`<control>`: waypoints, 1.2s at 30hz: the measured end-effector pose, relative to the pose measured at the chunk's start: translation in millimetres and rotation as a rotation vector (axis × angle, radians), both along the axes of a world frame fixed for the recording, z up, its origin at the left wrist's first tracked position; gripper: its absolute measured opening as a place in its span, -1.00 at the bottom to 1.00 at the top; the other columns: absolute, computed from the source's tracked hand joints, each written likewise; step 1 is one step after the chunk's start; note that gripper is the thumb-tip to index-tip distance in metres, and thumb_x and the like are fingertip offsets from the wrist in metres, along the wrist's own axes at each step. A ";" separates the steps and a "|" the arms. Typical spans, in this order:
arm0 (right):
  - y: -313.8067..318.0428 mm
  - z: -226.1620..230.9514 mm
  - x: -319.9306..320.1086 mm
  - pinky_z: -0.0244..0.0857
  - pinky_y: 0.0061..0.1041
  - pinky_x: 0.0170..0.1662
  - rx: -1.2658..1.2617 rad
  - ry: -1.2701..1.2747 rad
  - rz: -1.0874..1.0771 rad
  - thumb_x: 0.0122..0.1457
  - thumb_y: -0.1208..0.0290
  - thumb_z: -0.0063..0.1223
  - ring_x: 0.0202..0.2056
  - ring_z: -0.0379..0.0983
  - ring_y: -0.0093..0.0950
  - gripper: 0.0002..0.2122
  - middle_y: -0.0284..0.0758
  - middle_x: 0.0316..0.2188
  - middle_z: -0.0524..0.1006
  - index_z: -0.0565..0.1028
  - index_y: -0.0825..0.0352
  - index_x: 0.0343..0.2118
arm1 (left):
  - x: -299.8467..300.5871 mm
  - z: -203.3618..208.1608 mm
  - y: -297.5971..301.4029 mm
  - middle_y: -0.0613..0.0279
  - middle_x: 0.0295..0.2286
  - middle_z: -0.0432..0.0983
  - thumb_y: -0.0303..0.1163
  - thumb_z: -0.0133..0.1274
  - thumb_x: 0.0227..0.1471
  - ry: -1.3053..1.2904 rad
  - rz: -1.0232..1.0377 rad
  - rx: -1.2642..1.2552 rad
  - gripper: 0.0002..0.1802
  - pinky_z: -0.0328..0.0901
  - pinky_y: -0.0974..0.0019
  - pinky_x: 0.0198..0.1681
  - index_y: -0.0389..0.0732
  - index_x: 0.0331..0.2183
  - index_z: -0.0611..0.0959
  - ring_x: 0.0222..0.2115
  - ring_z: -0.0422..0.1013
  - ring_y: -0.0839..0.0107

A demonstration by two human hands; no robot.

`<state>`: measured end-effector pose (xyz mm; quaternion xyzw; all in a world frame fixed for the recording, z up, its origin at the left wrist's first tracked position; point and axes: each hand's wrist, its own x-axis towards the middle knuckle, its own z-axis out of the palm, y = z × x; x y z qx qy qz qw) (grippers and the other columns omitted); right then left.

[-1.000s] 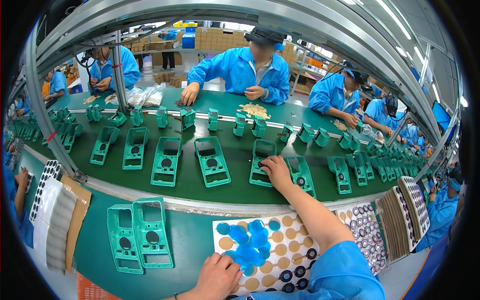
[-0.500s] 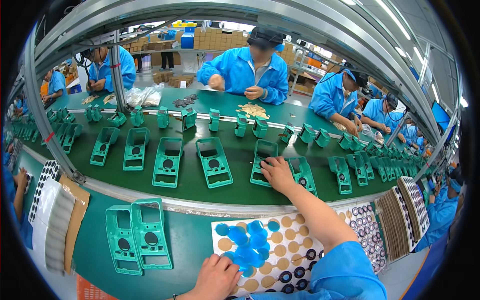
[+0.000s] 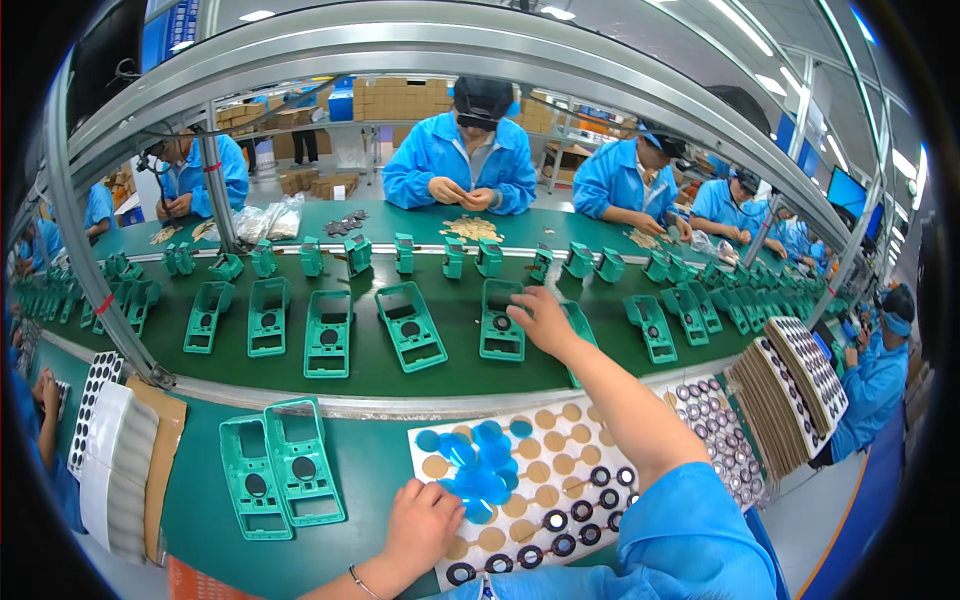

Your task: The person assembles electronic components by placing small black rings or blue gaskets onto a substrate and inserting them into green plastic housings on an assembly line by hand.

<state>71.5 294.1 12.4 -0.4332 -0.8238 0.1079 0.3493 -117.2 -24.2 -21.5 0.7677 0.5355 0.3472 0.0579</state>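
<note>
My right hand [image 3: 540, 318] reaches over the dark green belt to a green plastic housing [image 3: 488, 348], at its upper right edge. Its fingers are stretched out and apart, with nothing visible in them. A round dark piece [image 3: 501, 323] sits in that housing. Another green housing [image 3: 578, 326] is partly hidden behind my right forearm. My left hand [image 3: 422, 530] rests at the left edge of a white sheet [image 3: 425, 448], holding nothing visible, fingers loosely extended. Next to its fingertips lie overlapping blue film discs [image 3: 483, 478]. The sheet also carries tan discs [image 3: 546, 496] and black rings [image 3: 562, 545].
Two green housings [image 3: 262, 520] lie on the bench to the left, near stacked white sheets [image 3: 118, 475]. Right of my arm are ringed round parts [image 3: 722, 440] and upright card stacks [image 3: 765, 400]. A metal rail [image 3: 380, 406] borders the belt; co-workers [image 3: 465, 165] sit opposite.
My right hand has lifted off the inside of the housing to its right edge, uncovering the round dark piece. My left hand stays by the blue discs. The whole view has shifted.
</note>
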 end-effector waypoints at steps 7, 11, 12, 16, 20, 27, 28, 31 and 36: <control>-126.3 60.3 77.5 0.31 -0.48 -0.17 -0.444 -0.264 0.364 0.06 0.29 0.10 -0.31 0.47 -0.41 -0.73 -0.24 -0.37 0.54 0.51 0.33 -0.21 | 2.1 5.3 1.9 0.22 -0.52 0.37 -0.49 0.17 -0.26 -0.058 -0.018 0.057 -0.89 0.22 0.20 -0.34 -0.18 -0.55 0.55 -0.43 0.27 0.19; -182.6 43.3 113.9 0.32 -0.39 -0.16 -0.539 -0.517 0.373 0.04 0.32 0.06 -0.25 0.45 -0.28 -0.77 -0.21 -0.33 0.54 0.54 0.30 -0.26 | 4.7 5.8 4.3 0.20 -0.51 0.39 -0.57 0.12 -0.26 -0.135 -0.084 0.019 -0.87 0.24 0.22 -0.35 -0.21 -0.51 0.55 -0.44 0.27 0.18; -189.7 28.1 120.0 0.31 -0.35 -0.14 -0.428 -0.594 0.354 0.03 0.34 0.04 -0.21 0.42 -0.26 -0.79 -0.23 -0.34 0.53 0.54 0.29 -0.29 | 5.7 5.3 5.6 0.20 -0.51 0.39 -0.58 0.12 -0.26 -0.144 -0.096 0.036 -0.86 0.24 0.22 -0.35 -0.21 -0.50 0.55 -0.44 0.27 0.19; -226.7 -0.4 112.1 0.32 -0.37 -0.19 -0.101 -0.601 0.265 -0.02 0.42 0.01 -0.29 0.38 -0.28 -0.89 -0.28 -0.39 0.42 0.47 0.29 -0.42 | 7.4 4.8 5.2 0.20 -0.51 0.40 -0.58 0.11 -0.23 -0.177 -0.108 0.020 -0.86 0.25 0.24 -0.37 -0.21 -0.47 0.56 -0.45 0.29 0.22; -240.4 -8.8 99.9 0.32 -0.45 -0.24 0.212 -0.746 0.195 -0.13 0.49 -0.04 -0.31 0.38 -0.35 -0.91 -0.31 -0.44 0.41 0.43 0.28 -0.48 | 3.2 -0.5 3.9 0.20 -0.51 0.40 -0.55 0.13 -0.20 -0.160 -0.105 0.073 -0.86 0.27 0.26 -0.39 -0.21 -0.45 0.58 -0.47 0.32 0.24; -234.7 -0.4 116.3 0.32 -0.34 -0.26 -0.023 -0.337 0.037 -0.05 0.52 -0.03 -0.31 0.40 -0.28 -0.92 -0.27 -0.45 0.45 0.45 0.30 -0.44 | 3.2 8.6 5.0 0.29 -0.53 0.41 -0.55 0.10 -0.11 -0.384 -0.048 -0.154 -0.80 0.24 0.44 -0.45 -0.23 -0.31 0.59 -0.53 0.31 0.49; -232.2 6.3 118.9 0.34 -0.43 -0.28 -0.056 -0.215 0.036 0.06 0.52 -0.03 -0.33 0.44 -0.40 -0.95 -0.32 -0.48 0.47 0.45 0.32 -0.41 | 2.3 3.9 6.6 0.31 -0.50 0.42 -0.54 0.08 -0.07 -0.533 -0.032 -0.252 -0.79 0.24 0.47 -0.43 -0.24 -0.28 0.58 -0.51 0.32 0.53; -235.0 13.1 98.5 0.33 -0.57 -0.28 -0.550 0.467 0.165 0.11 0.50 0.01 -0.34 0.43 -0.56 -0.95 -0.39 -0.48 0.47 0.45 0.36 -0.40 | 0.6 3.3 5.1 0.27 -0.40 0.46 -0.51 0.03 0.01 -0.830 -0.099 -0.440 -0.76 0.28 0.47 -0.35 -0.28 -0.20 0.55 -0.42 0.37 0.54; -268.4 16.5 20.3 0.29 -0.52 -0.28 -0.152 0.286 0.411 0.05 0.52 0.05 -0.34 0.40 -0.41 -0.90 -0.33 -0.38 0.46 0.48 0.33 -0.34 | 10.9 24.7 0.2 0.01 -0.16 0.43 -0.42 -0.07 0.11 -1.195 -0.373 -0.829 -0.58 0.30 0.24 -0.03 -0.45 -0.02 0.34 -0.15 0.41 0.27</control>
